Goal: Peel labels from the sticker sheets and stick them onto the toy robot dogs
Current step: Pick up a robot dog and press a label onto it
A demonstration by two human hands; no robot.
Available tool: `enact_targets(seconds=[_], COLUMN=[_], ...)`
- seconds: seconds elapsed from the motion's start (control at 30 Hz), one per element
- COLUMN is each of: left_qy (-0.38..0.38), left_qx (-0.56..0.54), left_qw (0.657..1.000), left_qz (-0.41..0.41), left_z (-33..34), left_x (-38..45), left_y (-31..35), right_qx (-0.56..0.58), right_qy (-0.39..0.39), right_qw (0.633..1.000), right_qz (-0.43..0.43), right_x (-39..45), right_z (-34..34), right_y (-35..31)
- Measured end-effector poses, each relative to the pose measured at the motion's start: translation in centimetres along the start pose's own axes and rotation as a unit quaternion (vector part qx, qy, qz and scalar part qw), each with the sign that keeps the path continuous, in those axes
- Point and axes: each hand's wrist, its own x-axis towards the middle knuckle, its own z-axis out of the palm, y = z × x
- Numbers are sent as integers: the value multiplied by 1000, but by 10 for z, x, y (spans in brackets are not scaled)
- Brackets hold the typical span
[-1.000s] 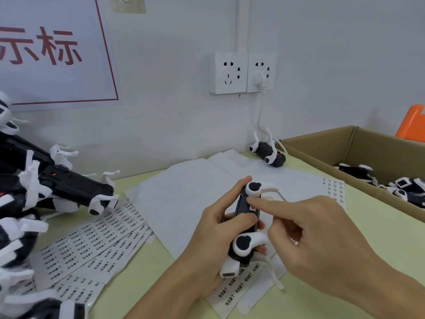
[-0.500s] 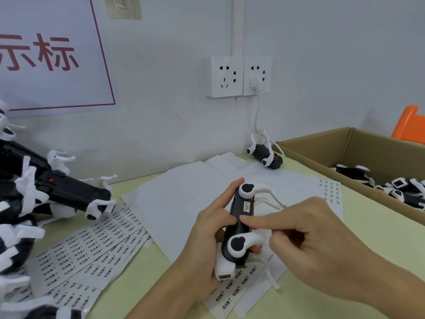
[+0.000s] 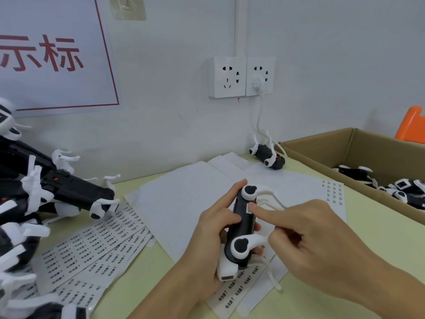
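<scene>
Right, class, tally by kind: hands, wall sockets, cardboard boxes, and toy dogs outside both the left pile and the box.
Hands: 2, left hand, right hand
Wall sockets: 2, left socket, right socket
Cardboard box: 1
Toy dogs outside pile and box: 2, held dog, dog by the wall
Total: 7

label (image 3: 248, 207) print: too small | left dog pile (image 3: 25, 203): cropped | sheet text (image 3: 92, 245): blurred

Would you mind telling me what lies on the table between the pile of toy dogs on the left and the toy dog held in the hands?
In the head view, fanned label sheets and blank white backing paper cover that stretch.
</scene>
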Motion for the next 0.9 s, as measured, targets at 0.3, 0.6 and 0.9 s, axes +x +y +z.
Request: enact_targets(seconds=[0.3,0.6,0.9], left_qy=[20,11,10], left_qx=[13,5,14], left_qw=[1000,1000,1000], left_qz=[-1,3,-4], left_z=[3,2,1], left_x=[1,2,1], left_y=[0,-1,-2], right_qx=[-17,7,37], right_qy=[15,-22,0], right_qw=[1000,1000,999], right_qz=[-7,-11,-32], right_x=[0,1,1], right_z=[-7,-1,-8], right_y=[3,6,11])
